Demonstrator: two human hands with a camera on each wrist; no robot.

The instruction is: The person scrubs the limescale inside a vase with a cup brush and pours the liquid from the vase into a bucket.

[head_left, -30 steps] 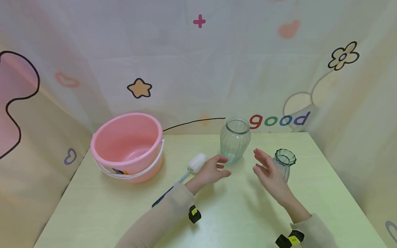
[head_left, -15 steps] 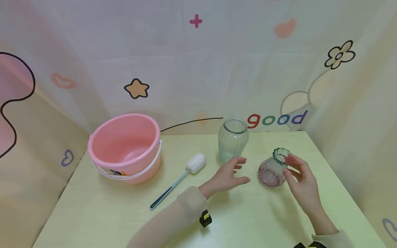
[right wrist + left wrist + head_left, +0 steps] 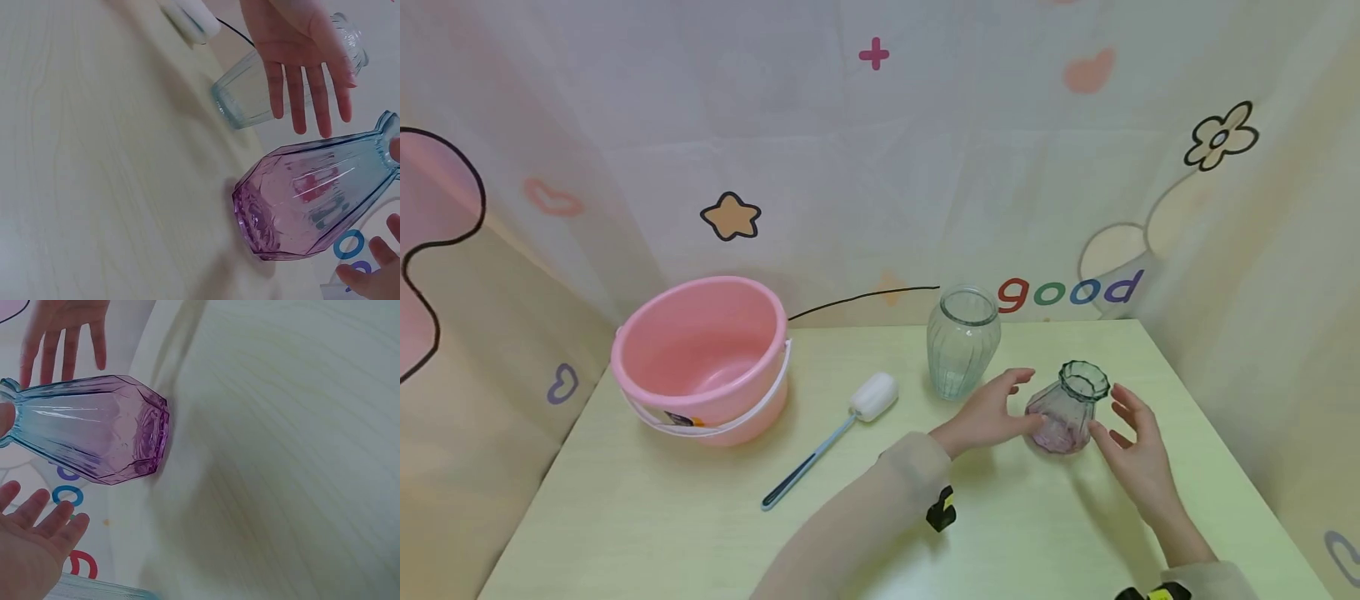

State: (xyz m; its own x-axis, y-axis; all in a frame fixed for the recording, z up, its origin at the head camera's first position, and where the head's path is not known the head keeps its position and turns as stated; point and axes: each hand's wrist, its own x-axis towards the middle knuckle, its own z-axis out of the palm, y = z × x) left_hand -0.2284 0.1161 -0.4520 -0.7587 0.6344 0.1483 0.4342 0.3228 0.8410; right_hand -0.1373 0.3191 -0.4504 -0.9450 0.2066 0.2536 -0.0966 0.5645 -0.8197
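Note:
A small faceted glass vase [image 3: 1060,421], purple at the base and blue-green toward its ruffled neck, stands upright on the table between both hands. On its left side, my left hand [image 3: 988,415] reaches in with fingers apart and thumb in front of the glass. My right hand [image 3: 1138,454] is at the vase's right side, fingers loosely bent and fingertips close to the neck. In the left wrist view, the spread left fingers [image 3: 47,519] are apart from the vase wall. The right wrist view shows the left hand [image 3: 297,62] with straight fingers beside the vase.
Behind the left hand stands a taller clear ribbed glass jar [image 3: 962,346]. A sponge bottle brush [image 3: 874,397] with a blue handle lies left of it. Farther left is a pink bucket [image 3: 700,342] with a white handle. A printed curtain [image 3: 820,150] surrounds the table [image 3: 700,517].
My left hand has moved right, from over the brush to the small vase. My right hand has moved from the vase's left side round to its right side. The vase has stayed in place.

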